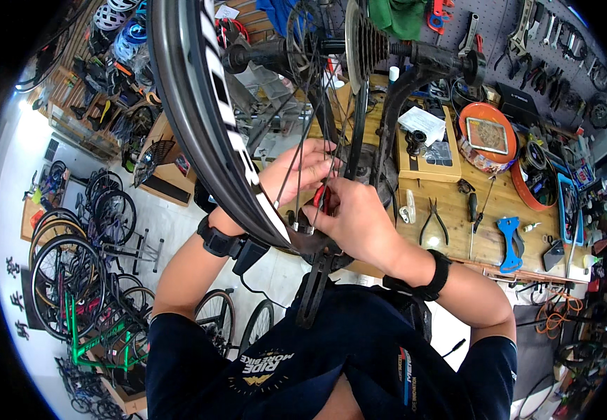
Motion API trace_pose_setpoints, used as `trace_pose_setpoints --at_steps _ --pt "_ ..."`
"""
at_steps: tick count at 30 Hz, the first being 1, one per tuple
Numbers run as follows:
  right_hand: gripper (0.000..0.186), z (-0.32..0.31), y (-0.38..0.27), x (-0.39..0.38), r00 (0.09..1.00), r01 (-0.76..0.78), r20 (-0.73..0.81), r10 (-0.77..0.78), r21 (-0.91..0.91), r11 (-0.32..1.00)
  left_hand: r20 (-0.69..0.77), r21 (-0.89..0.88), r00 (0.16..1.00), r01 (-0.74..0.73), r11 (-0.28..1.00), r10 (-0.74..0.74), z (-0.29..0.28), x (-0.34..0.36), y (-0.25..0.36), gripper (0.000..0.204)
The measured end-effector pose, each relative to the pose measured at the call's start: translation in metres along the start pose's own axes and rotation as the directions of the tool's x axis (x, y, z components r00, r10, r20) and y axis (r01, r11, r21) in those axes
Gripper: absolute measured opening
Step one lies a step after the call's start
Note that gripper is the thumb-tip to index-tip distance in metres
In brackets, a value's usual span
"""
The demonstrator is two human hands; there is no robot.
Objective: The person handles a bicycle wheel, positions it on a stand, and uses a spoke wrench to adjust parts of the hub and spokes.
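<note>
A bicycle wheel with a deep black rim (177,91) stands upright in a dark truing stand (389,115). Its cassette (368,49) sits at the hub, and thin spokes (296,161) run down to the rim's lower part. My left hand (302,170) reaches past the rim, its bent fingers closed at the spokes. Close beside it, my right hand (352,213) pinches a small red spoke wrench (324,201) near the rim's lower end. Fingers partly cover the wrench, and the spoke it touches is hard to make out.
On the wooden bench to the right lie pliers (433,222), a blue tool (509,243), a screwdriver (473,208), an open cardboard box (429,164) and an orange round tray (487,133). Tools hang on the pegboard (503,63) behind. Several bicycles (72,280) stand at left.
</note>
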State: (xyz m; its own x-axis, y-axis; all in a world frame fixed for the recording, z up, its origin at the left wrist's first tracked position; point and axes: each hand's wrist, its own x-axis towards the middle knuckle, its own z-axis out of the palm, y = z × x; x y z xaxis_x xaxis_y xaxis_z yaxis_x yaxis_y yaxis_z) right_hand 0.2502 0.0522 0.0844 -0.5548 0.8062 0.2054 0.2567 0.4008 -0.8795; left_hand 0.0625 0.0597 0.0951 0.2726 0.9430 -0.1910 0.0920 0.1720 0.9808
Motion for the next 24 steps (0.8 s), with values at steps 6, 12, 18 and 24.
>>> trace_pose_setpoints --at_steps 6,12,18,24 --pt "0.017 0.008 0.023 0.003 0.975 -0.161 0.203 0.090 0.366 0.916 0.010 0.021 0.999 -0.047 0.999 0.046 -0.001 0.004 -0.008 0.054" --pt "0.019 -0.029 0.022 0.023 0.777 -0.446 0.630 0.002 0.548 0.708 -0.153 0.547 0.988 0.110 0.830 -0.030 0.015 -0.017 0.025 0.031" --pt "0.022 -0.029 0.011 0.000 0.975 0.062 0.204 -0.084 0.109 0.992 -0.010 0.680 0.996 0.074 0.729 -0.092 0.020 -0.016 0.033 0.033" --pt "0.020 -0.053 0.036 -0.003 0.978 0.011 0.203 -0.043 0.157 0.987 -0.146 0.484 0.975 0.219 0.848 -0.168 0.024 -0.013 0.010 0.031"
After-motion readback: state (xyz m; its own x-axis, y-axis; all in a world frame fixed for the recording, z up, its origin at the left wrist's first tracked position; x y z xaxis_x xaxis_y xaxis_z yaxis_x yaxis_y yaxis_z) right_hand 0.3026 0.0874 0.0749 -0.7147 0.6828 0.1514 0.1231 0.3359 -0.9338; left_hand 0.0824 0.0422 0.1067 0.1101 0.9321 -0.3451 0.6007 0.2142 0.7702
